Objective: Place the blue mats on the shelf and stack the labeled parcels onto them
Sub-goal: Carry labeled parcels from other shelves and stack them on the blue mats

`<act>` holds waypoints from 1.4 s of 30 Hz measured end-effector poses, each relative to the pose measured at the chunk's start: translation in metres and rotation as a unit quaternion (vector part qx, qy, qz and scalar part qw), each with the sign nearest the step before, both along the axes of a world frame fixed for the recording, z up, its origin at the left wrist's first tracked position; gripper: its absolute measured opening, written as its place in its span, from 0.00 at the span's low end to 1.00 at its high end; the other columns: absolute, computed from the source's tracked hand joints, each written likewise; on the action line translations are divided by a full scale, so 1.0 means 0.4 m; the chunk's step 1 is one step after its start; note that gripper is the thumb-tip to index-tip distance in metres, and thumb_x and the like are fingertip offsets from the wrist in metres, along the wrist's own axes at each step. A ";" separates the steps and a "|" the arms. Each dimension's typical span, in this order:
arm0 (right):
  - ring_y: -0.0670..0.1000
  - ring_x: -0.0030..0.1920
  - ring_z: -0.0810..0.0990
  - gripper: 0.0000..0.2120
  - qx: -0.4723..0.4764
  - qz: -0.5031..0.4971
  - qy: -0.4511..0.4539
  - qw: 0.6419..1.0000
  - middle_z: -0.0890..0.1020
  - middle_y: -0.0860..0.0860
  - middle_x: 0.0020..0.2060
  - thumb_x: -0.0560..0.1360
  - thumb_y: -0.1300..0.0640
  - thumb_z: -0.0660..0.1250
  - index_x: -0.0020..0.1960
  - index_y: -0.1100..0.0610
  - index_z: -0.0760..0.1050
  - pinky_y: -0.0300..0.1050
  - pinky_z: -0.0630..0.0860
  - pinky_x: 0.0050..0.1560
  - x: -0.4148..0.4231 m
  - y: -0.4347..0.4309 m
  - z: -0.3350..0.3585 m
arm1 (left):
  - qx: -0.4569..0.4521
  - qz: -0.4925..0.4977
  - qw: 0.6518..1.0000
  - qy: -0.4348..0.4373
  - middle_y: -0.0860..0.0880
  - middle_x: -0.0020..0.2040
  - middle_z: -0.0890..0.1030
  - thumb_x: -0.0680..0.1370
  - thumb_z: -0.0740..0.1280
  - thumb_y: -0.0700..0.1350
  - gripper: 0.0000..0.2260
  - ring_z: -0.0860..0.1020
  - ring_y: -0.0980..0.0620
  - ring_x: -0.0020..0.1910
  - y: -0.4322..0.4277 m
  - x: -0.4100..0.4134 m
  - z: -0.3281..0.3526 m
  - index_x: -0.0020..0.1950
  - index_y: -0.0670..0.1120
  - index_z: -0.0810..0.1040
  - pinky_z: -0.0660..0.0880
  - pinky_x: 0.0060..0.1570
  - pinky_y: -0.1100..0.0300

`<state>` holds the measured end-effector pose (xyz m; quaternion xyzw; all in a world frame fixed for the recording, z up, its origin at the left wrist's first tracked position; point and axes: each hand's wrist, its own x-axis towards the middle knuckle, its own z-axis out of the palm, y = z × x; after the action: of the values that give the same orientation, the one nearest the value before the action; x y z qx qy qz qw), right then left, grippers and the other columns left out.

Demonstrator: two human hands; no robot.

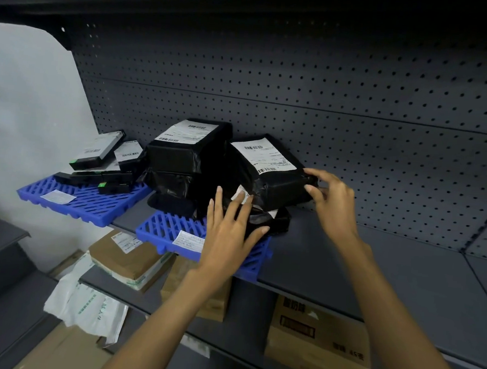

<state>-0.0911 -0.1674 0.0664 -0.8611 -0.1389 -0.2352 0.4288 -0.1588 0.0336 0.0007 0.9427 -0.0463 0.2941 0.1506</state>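
Note:
Two blue slatted mats lie on the grey shelf [345, 264]: a left mat [76, 199] and a nearer mat [171, 228] that overhangs the front edge. The left mat carries several flat black boxes [95, 158]. Black plastic-wrapped parcels with white labels are piled on the nearer mat, a tall stack [181, 157] and a tilted top parcel [271, 171]. My right hand [332, 201] touches the right end of the tilted parcel, fingers bent. My left hand [228, 229] presses with spread, straight fingers on a lower black parcel [265, 220].
A perforated grey back panel [327, 104] rises behind the shelf. On the shelf below lie brown padded envelopes [126, 257], a white bag [86, 303] and cardboard boxes [315, 337]. A white wall [27, 114] is at the left.

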 end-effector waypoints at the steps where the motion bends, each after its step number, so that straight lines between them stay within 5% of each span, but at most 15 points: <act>1: 0.52 0.53 0.83 0.17 0.002 0.001 0.001 1.000 0.82 0.53 0.59 0.78 0.63 0.68 0.66 0.52 0.78 0.51 0.80 0.57 0.001 -0.004 -0.001 | -0.022 -0.013 1.000 -0.002 0.49 0.76 0.66 0.79 0.59 0.62 0.30 0.51 0.37 0.79 0.007 -0.002 0.000 0.76 0.47 0.65 0.51 0.77 0.41; 4: 0.51 0.54 0.83 0.17 0.004 0.014 -0.001 1.000 0.82 0.54 0.59 0.78 0.61 0.69 0.66 0.52 0.77 0.50 0.80 0.58 -0.001 -0.009 -0.008 | -0.116 -0.056 0.992 0.000 0.52 0.77 0.63 0.79 0.63 0.60 0.29 0.60 0.46 0.77 0.036 -0.001 0.001 0.77 0.51 0.63 0.60 0.76 0.48; 7: 0.51 0.53 0.82 0.19 0.003 0.028 -0.009 1.000 0.80 0.52 0.60 0.77 0.57 0.70 0.67 0.53 0.76 0.49 0.79 0.58 -0.007 -0.006 -0.018 | -0.200 -0.059 0.978 -0.015 0.55 0.77 0.59 0.77 0.65 0.60 0.34 0.65 0.56 0.72 0.028 -0.016 0.006 0.79 0.55 0.56 0.75 0.58 0.55; 12: 0.48 0.46 0.81 0.19 -0.002 0.027 -0.038 0.999 0.80 0.49 0.58 0.77 0.53 0.70 0.67 0.51 0.76 0.40 0.79 0.51 -0.021 -0.004 -0.029 | -0.254 -0.129 0.957 -0.048 0.58 0.79 0.52 0.78 0.64 0.61 0.38 0.58 0.66 0.75 -0.042 -0.058 0.012 0.80 0.61 0.44 0.71 0.58 0.61; 17: 0.45 0.47 0.81 0.16 0.005 0.066 -0.069 0.995 0.80 0.47 0.55 0.77 0.56 0.70 0.65 0.51 0.78 0.36 0.79 0.50 -0.055 0.008 -0.031 | -0.223 -0.089 0.970 -0.044 0.53 0.78 0.54 0.78 0.57 0.67 0.32 0.72 0.45 0.68 -0.066 -0.067 0.039 0.77 0.68 0.44 0.82 0.45 0.45; 26: 0.39 0.57 0.76 0.20 0.003 0.114 -0.121 0.986 0.75 0.43 0.61 0.76 0.54 0.70 0.67 0.50 0.75 0.32 0.74 0.58 -0.108 -0.011 -0.098 | -0.176 -0.060 0.982 -0.014 0.49 0.75 0.61 0.73 0.68 0.63 0.35 0.77 0.42 0.61 -0.036 -0.048 0.033 0.75 0.68 0.53 0.81 0.44 0.48; 32: 0.40 0.73 0.61 0.40 -0.084 0.134 -0.047 0.986 0.56 0.40 0.76 0.74 0.52 0.73 0.78 0.40 0.53 0.41 0.66 0.67 -0.096 -0.001 -0.118 | -0.158 -0.046 0.986 -0.027 0.47 0.73 0.62 0.77 0.60 0.66 0.32 0.78 0.42 0.58 -0.063 -0.031 0.038 0.77 0.67 0.48 0.77 0.39 0.52; 36: 0.36 0.71 0.59 0.45 -0.064 0.133 -0.038 0.988 0.55 0.39 0.76 0.74 0.60 0.72 0.77 0.36 0.48 0.39 0.66 0.64 -0.084 0.009 -0.137 | -0.134 -0.051 0.989 -0.034 0.44 0.73 0.61 0.78 0.65 0.59 0.34 0.78 0.41 0.56 -0.068 -0.031 0.033 0.78 0.65 0.48 0.74 0.36 0.58; 42: 0.40 0.72 0.63 0.46 -0.018 0.158 -0.014 0.987 0.61 0.42 0.74 0.73 0.72 0.68 0.77 0.38 0.52 0.21 0.61 0.65 -0.038 0.032 -0.134 | -0.133 -0.035 0.990 -0.026 0.45 0.78 0.54 0.78 0.68 0.44 0.38 0.79 0.37 0.55 -0.058 -0.024 0.035 0.76 0.68 0.48 0.81 0.41 0.46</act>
<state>-0.1063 -0.1544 0.0130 -0.8326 -0.2834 -0.1743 0.4427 -0.1684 0.0106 0.0146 0.9042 -0.0437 0.3167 0.2834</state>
